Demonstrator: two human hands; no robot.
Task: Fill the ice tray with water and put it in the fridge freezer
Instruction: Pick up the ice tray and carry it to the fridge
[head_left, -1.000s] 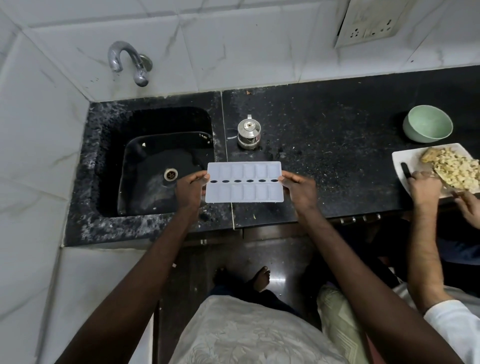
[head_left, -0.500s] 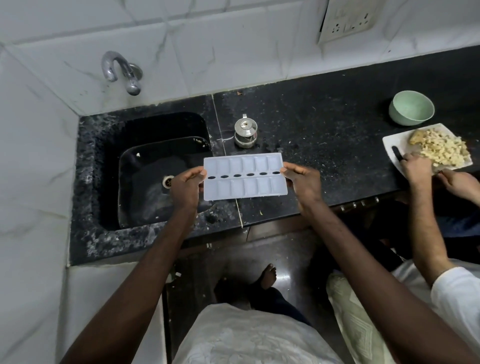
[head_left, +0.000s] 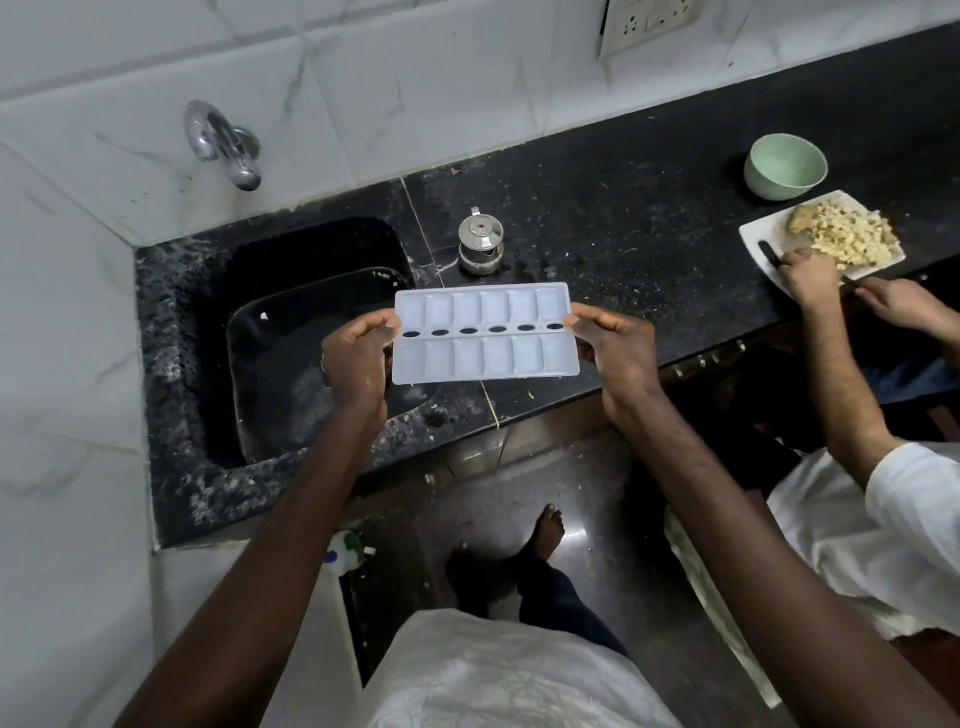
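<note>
A pale plastic ice tray with two rows of compartments and a line of oval holes down its middle is held level above the counter's front edge, beside the sink. My left hand grips its left end and my right hand pinches its right end. The compartments look dry. A chrome tap sticks out of the tiled wall above the black sink, to the tray's upper left. No water runs from it.
A small steel pot stands on the black counter just behind the tray. At the right, another person's hands cut food on a white plate beside a green bowl. A bottle sits below the counter.
The tray stays gripped in both hands and has shifted slightly left toward the sink. My view has swung, so the counter now runs slanted.
</note>
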